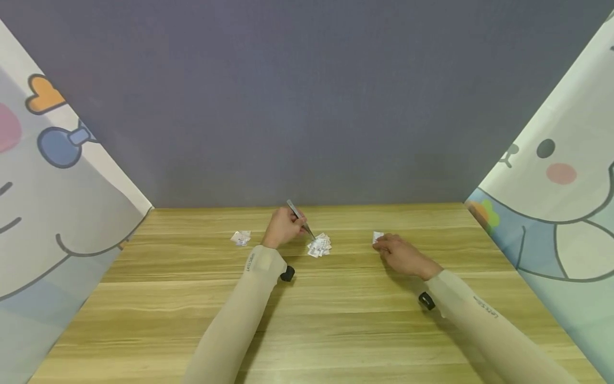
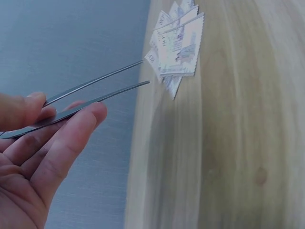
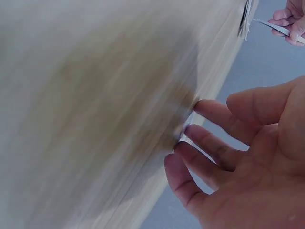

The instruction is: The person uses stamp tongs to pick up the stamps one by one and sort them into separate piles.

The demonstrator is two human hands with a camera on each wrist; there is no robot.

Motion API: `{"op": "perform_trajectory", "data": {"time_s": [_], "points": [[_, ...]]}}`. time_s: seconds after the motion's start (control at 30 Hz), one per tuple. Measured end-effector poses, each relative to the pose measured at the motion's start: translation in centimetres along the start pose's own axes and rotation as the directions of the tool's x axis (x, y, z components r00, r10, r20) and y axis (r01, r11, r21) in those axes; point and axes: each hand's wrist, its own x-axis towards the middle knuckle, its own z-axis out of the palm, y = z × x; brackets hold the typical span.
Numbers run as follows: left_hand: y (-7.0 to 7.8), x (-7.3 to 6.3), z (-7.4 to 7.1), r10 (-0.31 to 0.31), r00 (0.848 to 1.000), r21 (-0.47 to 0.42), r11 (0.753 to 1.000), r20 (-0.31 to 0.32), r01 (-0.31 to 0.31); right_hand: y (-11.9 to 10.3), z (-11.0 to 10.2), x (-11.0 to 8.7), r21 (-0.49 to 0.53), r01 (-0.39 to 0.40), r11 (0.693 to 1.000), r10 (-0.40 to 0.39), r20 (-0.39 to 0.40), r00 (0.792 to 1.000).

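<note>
Worktop: wood-grain worktop [image 1: 336,330] in pale yellow-brown, its grain running parallel to the far edge.
Far wall: plain blue-grey wall [image 1: 307,106], rising directly behind the worktop's far edge.
Side panels: left panel [image 1: 96,197] and right panel [image 1: 575,149], printed with large cartoon figures, flank the worktop's left and right edges.
Central pile: pile of stamp-like slips [image 1: 320,246], white, printed and serrated at the borders; overlapping, near the far edge and about midway between the left and right edges.
Left group: small group of slips [image 1: 241,238], near the far edge, between the pile and the far left corner; nearer the pile.
Right slip: single slip [image 1: 378,237], near the far edge, between the pile and the far right corner.
Left hand: left hand [image 1: 283,228] pinches metal tweezers [image 1: 293,208] between thumb and fingers, just beside the pile.
Tweezer tips: parted, with nothing between them in the left wrist view; directed at the pile.
Right hand: right hand [image 1: 403,255] touches the right slip with its fingertips; fingers extended and slightly bent, thumb apart from them, nothing enclosed.
Sleeves: pale, lettered left sleeve [image 1: 235,314] and right sleeve [image 1: 484,317]; a black device [image 1: 426,301] sits at the right cuff, another at the left.
</note>
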Motion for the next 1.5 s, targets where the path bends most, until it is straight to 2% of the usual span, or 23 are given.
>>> {"op": "perform_trajectory", "data": {"time_s": [0.17,0.33,0.53,0.73,1.07,1.3,1.5], "points": [[0.2,-0.5,-0.6,-0.009,1.0,-0.014,1.0,-0.004,0.009,-1.4,0.5,1.0,-0.015,0.062,0.998,-0.063,-0.053,0.997],[0.0,-0.8,-0.9,-0.001,1.0,0.01,1.0,-0.006,0.001,-5.0,1.8,2.4,-0.01,0.191,0.982,-0.191,-0.079,0.978],[-0.4,-1.0,-1.3,0.009,0.999,0.036,0.999,-0.034,-0.007,-9.4,4.0,4.0,0.003,0.329,0.944,-0.329,-0.001,0.944],[-0.7,-0.9,-1.2,0.022,0.999,0.043,0.999,-0.046,-0.02,-10.5,5.3,4.5,-0.025,0.303,0.953,-0.3,0.087,0.95],[-0.8,-1.0,-1.5,0.012,0.998,0.044,0.999,-0.053,-0.01,-10.8,5.4,4.7,-0.033,0.291,0.956,-0.286,0.116,0.951],[-0.7,-0.9,-1.2,0.016,0.998,0.047,0.999,-0.055,-0.014,-10.6,5.2,5.0,-0.035,0.299,0.954,-0.293,0.108,0.95],[-0.7,-1.0,-1.1,0.026,0.998,0.074,0.997,-0.064,-0.021,-10.7,4.9,5.0,-0.015,0.242,0.97,-0.236,0.167,0.957]]}}
